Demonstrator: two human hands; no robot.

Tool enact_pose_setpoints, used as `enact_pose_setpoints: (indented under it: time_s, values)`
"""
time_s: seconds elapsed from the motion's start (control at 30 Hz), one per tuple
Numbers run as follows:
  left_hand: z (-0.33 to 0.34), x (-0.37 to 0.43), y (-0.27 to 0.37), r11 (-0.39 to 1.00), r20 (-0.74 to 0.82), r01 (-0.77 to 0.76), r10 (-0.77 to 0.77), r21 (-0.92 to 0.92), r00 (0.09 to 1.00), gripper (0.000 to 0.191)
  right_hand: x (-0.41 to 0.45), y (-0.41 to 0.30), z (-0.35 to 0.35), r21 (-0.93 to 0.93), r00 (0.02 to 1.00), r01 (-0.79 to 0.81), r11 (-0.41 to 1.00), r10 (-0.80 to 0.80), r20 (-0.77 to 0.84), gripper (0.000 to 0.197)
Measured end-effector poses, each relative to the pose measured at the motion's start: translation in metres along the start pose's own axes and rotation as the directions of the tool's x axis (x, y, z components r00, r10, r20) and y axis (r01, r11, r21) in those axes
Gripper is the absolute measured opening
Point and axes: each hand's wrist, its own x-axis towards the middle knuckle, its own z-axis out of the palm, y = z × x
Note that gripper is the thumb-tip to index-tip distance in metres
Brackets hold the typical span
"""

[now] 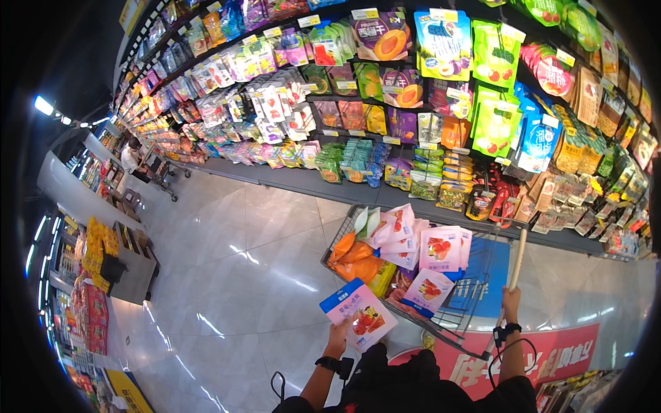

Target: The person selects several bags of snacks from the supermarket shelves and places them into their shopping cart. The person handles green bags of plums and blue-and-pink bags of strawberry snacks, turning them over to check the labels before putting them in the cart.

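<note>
My left hand [338, 334] grips the lower edge of a pink-and-blue snack pouch [364, 317] with red fruit pictured on it. The pouch is tilted, close beside the near side of a wire shopping cart [440, 333]. My right hand [511, 302] is closed around the cart's tan push handle [518, 258]. Inside the cart lie several similar pink pouches [440, 250], some overlapping. Orange bags [356, 260] and a yellow bag [382, 279] sit at the cart's far left end. Each wrist carries a black strap.
Shelves of hanging snack bags [397, 82] run along the far side, above a dark base ledge [289, 185]. A person [135, 160] stands with another cart at far left. A wheeled display stand [135, 263] is on the left. Tiled floor [227, 289] lies between.
</note>
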Motion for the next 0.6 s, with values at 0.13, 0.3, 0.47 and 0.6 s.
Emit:
enact_pose_setpoints:
  time_s: [0.13, 0.3, 0.47, 0.6]
  values:
    - [-0.008, -0.006, 0.003, 0.998, -0.096, -0.064, 0.064, -0.003, 0.993, 0.032, 0.019, -0.001, 0.065, -0.004, 0.997, 0.065, 0.998, -0.065, 0.040, 0.027]
    - [-0.007, -0.039, 0.017, 0.986, -0.175, -0.153, 0.140, -0.067, 0.975, 0.030, -0.031, -0.074, 0.142, 0.171, 0.990, 0.016, 0.985, -0.039, 0.137, 0.022]
    - [-0.005, -0.054, 0.025, 0.948, -0.245, -0.246, 0.194, -0.203, 0.950, 0.031, -0.062, -0.111, 0.210, 0.387, 0.932, -0.300, 0.872, 0.182, 0.313, 0.021]
    - [-0.004, -0.056, 0.063, 0.936, -0.233, -0.251, 0.194, -0.248, 0.953, 0.032, -0.090, -0.134, 0.259, 0.470, 0.907, -0.370, 0.801, 0.201, 0.371, 0.021]
